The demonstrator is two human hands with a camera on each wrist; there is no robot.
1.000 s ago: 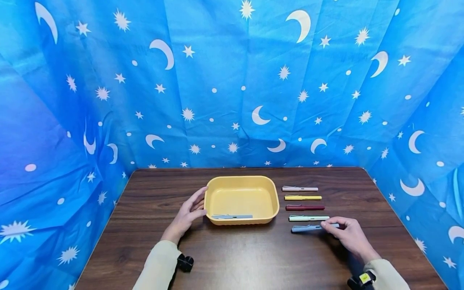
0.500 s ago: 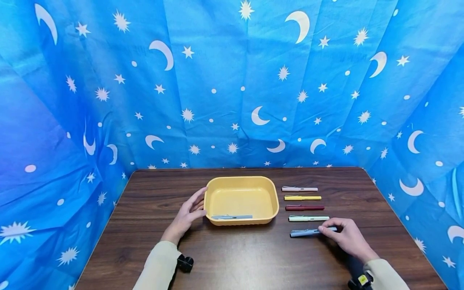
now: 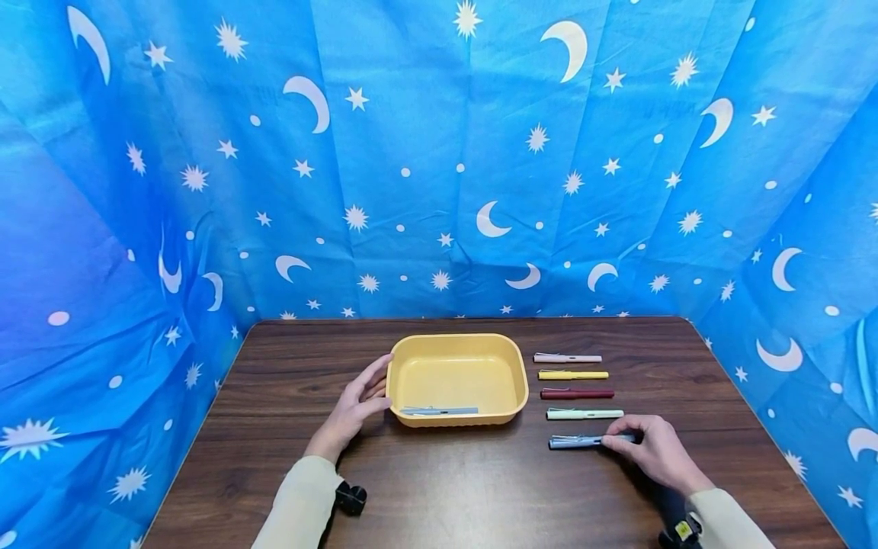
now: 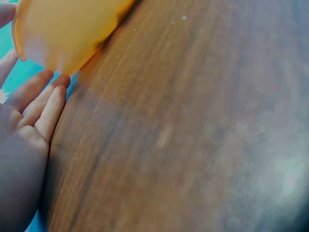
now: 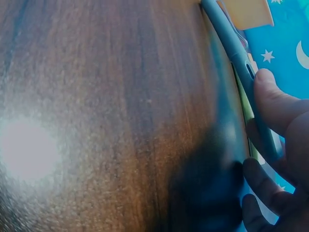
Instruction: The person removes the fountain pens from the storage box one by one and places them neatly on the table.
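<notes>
My right hand [image 3: 652,450] pinches the right end of a blue-grey pen [image 3: 572,442] between thumb and fingers. This pen lies level, its clip end pointing left, low over the table at the near end of a row. In the right wrist view the thumb presses along the pen's barrel [image 5: 234,48]. My left hand [image 3: 350,412] rests against the left side of a yellow plastic basin [image 3: 507,418], fingers spread along its outer wall. From the left wrist, those fingers [image 4: 51,108] look nearly straight beside the basin [image 4: 67,34]. Another blue-grey pen [image 3: 442,411] lies inside the basin along its near wall.
Right of the basin, a pale pink pen [image 3: 569,357], a yellow pen [image 3: 574,374], a dark red pen [image 3: 578,393] and a light green pen [image 3: 584,414] lie parallel. Blue star-patterned cloth [image 3: 425,191] surrounds the dark wooden table [image 3: 446,496].
The blue-grey pen in my right hand has shifted slightly toward the near edge, away from the light green pen, and levelled out. My left hand and the basin stay put.
</notes>
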